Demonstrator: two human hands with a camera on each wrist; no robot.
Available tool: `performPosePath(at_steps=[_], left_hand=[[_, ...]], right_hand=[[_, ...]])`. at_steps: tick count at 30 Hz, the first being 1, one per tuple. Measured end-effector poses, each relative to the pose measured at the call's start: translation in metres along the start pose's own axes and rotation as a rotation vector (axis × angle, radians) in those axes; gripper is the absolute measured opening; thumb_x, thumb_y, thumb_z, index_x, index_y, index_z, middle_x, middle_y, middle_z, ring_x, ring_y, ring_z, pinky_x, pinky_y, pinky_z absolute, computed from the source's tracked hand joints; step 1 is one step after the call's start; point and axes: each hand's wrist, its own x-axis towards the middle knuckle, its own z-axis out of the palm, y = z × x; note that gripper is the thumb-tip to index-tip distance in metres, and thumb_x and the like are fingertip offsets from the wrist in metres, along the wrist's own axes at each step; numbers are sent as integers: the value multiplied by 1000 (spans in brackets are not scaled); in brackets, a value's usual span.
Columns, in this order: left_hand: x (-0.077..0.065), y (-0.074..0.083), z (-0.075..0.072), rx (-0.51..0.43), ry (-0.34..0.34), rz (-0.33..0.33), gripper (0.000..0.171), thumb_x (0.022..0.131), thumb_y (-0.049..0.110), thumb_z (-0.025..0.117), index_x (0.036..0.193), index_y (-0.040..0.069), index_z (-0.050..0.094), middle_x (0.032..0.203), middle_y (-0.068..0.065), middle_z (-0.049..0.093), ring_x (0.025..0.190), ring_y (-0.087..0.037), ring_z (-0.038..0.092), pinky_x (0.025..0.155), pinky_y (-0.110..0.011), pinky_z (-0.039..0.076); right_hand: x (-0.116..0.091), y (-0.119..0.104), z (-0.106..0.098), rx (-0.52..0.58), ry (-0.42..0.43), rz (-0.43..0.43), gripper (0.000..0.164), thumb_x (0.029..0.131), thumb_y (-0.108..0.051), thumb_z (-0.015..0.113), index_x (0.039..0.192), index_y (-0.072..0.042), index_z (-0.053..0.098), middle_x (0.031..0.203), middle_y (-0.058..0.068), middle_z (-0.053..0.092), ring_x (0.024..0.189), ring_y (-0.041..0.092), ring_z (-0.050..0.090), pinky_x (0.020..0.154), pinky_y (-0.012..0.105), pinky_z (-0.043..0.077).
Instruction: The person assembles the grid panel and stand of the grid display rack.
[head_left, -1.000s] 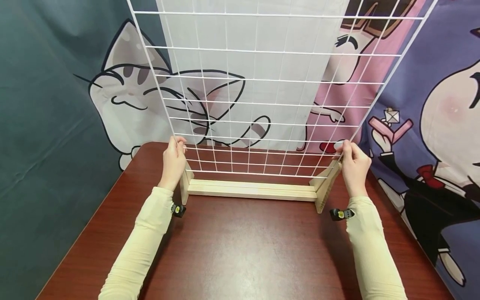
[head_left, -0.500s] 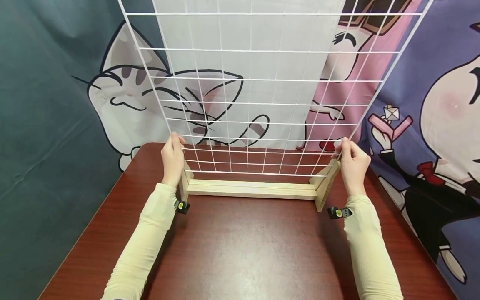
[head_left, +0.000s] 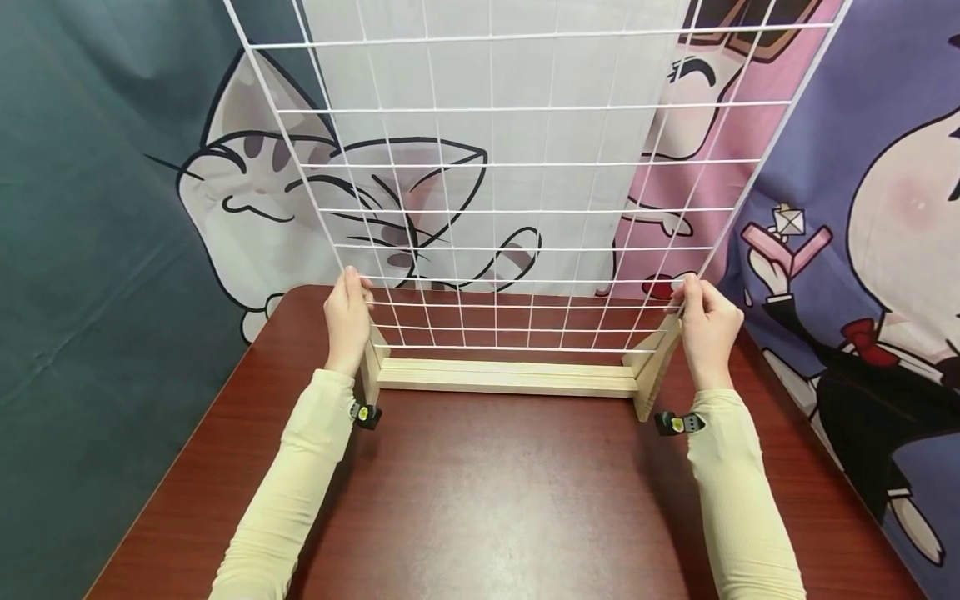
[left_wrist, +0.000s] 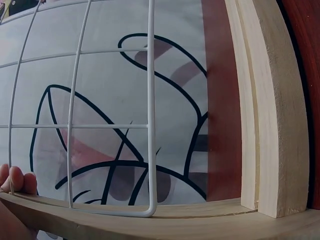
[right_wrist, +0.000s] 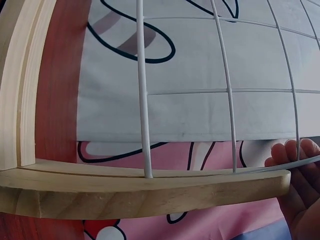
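Note:
A white wire grid panel (head_left: 487, 165) stands up between the side boards of a pale wooden stand (head_left: 506, 382). Its left edge is gripped by my left hand (head_left: 347, 323), just above the left side board (head_left: 371, 362). Opposite it, my right hand (head_left: 710, 332) holds the right edge at the top of the right side board (head_left: 654, 371). In the left wrist view, the panel's rounded lower corner (left_wrist: 150, 212) lies along the grooved side board, with its bottom wire apart from the grooved crossbar (left_wrist: 270, 115). The right wrist view shows fingertips (right_wrist: 291, 150) curled at the outer wire.
The stand rests on a reddish-brown table (head_left: 495, 475). Behind it hang a grey-green cloth (head_left: 97, 250) with a cartoon cat (head_left: 255, 217) and a purple cloth (head_left: 825, 167) with cartoon figures. A small black camera sits on each wrist.
The panel's upper part has shifted left and leans a little differently, its left side slightly lower. Both hands keep their grip and have barely moved; the stand stays in place.

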Motion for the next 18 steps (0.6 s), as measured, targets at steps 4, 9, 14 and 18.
performPosePath(at_steps=[4,9,14,18], left_hand=[[-1,-1,0,13,6,16,49,106,35,32,92,-2,60,63,-1,52,57,-3,51,61,-16,39],[-2,-2,0,7,8,33,48,106,33,31,94,-4,59,63,-3,54,57,4,48,61,-16,38],[-3,-2,0,25,13,50,45,106,31,31,94,-2,58,64,-2,54,60,-1,48,60,-18,35],[-4,-3,-1,5,23,63,42,106,32,34,96,-2,54,64,4,54,62,-4,50,60,-18,34]], right_hand=[[1,2,1,-32,18,-9,39,97,-24,57,72,5,67,53,-25,55,45,-9,49,45,10,30],[0,1,0,-58,34,-21,37,96,-20,56,70,4,67,54,-29,53,48,-13,48,48,9,32],[-1,1,0,-59,29,-16,39,96,-23,55,70,4,67,54,-30,54,49,-12,51,48,10,32],[-1,1,0,-61,20,-21,40,97,-24,54,71,4,67,55,-30,54,49,-12,51,48,10,32]])
